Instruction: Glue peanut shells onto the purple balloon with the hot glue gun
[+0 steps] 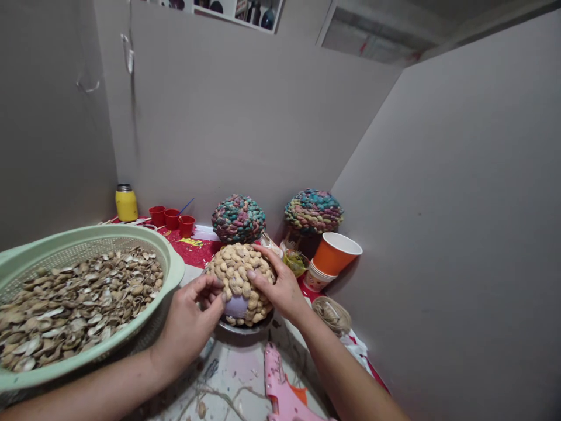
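A ball covered in peanut shells [239, 275] rests in a shallow metal dish [245, 328]. A bare purple patch [236, 306] shows on its near side. My left hand [199, 310] is at the ball's left side, its thumb and fingers pinched together beside the patch; whatever they hold is hidden. My right hand [280, 286] lies spread over the ball's upper right, thumb on the shells. Below the ball, a pink glue gun [283, 386] lies on the stained table.
A green colander of shells [173, 266] fills the left. Behind are red cups [171, 219], a yellow bottle [126, 204] and two multicoloured shell-covered balls [239, 219]. Orange paper cups [331, 255] and a twine coil [332, 314] stand right, near the grey wall [460, 222].
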Demonstrator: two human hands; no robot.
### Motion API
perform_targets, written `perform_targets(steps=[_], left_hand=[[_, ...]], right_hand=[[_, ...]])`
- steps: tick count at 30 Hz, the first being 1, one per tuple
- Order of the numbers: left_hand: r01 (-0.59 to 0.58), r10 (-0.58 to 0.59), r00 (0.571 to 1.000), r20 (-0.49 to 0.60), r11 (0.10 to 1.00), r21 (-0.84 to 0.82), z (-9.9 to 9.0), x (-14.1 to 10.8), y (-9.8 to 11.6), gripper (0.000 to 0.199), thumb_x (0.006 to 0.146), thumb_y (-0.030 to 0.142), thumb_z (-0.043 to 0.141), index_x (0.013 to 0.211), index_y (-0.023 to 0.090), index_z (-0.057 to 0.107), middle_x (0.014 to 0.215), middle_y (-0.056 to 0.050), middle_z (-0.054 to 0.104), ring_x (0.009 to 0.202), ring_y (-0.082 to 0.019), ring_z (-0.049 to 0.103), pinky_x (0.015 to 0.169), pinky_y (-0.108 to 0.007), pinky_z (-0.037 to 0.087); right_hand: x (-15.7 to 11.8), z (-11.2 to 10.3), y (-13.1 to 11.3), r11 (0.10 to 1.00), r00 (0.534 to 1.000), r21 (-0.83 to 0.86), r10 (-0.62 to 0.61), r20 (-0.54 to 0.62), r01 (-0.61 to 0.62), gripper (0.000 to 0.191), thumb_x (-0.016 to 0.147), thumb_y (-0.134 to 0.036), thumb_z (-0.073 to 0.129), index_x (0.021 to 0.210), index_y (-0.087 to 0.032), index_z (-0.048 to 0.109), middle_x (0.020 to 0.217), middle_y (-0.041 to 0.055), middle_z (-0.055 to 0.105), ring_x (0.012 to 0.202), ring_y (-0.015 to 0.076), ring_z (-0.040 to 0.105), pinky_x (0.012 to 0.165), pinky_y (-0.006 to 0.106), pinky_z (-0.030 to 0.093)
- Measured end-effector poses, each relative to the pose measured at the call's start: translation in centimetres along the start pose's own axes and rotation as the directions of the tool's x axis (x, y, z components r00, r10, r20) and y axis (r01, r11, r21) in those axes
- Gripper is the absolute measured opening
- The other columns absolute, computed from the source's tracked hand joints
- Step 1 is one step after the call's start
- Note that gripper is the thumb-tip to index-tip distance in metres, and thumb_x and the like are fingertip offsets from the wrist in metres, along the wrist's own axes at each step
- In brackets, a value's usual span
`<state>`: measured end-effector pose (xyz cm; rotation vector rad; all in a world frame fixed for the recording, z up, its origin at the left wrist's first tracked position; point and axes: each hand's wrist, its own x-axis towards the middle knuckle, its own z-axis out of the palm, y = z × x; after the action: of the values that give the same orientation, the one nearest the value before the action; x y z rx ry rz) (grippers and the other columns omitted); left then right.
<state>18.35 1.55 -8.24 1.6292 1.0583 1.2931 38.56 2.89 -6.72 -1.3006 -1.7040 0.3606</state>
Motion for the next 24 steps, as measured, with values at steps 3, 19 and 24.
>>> perform_targets(steps=[3,19,24], left_hand=[[-0.121,0.120,0.993,0.019,0.990,0.070,-0.4,-0.3,-1.1,0.011,0.079,0.021,0.062,0.089,0.018,0.065,0.079,-0.003,0.070,0.071,-0.017,0.064,0.068,-0.028,0.052],[-0.602,0.604,0.789,0.112,0.724,0.336,-1.6,0.1,-3.6,0.030,0.085,0.006,0.056,0.109,0.023,0.052,0.133,-0.013,0.051,0.127,-0.026,0.049,0.104,-0.046,0.045],[-0.584,0.583,0.805,0.106,0.748,0.317,-1.4,0.1,-4.3,0.029,0.086,0.006,0.055,0.108,0.024,0.052,0.138,-0.014,0.050,0.129,-0.027,0.049,0.105,-0.048,0.044]], right_hand=[[0.0,0.0,0.0,1.000,1.000,-0.001,-0.005,0.001,0.005,0.054,0.079,-0.046,0.061,0.126,-0.019,0.056,0.131,0.0093,0.054,0.122,0.0295,0.049,0.105,0.041,0.039],[0.0,-0.2,0.3,1.000,1.000,-0.015,-0.016,0.027,0.016,0.055,0.080,-0.046,0.060,0.128,-0.019,0.054,0.132,0.0089,0.054,0.121,0.0300,0.049,0.106,0.042,0.038],[0.0,-0.2,0.2,1.000,0.999,-0.006,-0.015,0.028,0.015,0.055,0.079,-0.046,0.060,0.128,-0.019,0.054,0.131,0.0088,0.054,0.120,0.0299,0.050,0.106,0.042,0.038]])
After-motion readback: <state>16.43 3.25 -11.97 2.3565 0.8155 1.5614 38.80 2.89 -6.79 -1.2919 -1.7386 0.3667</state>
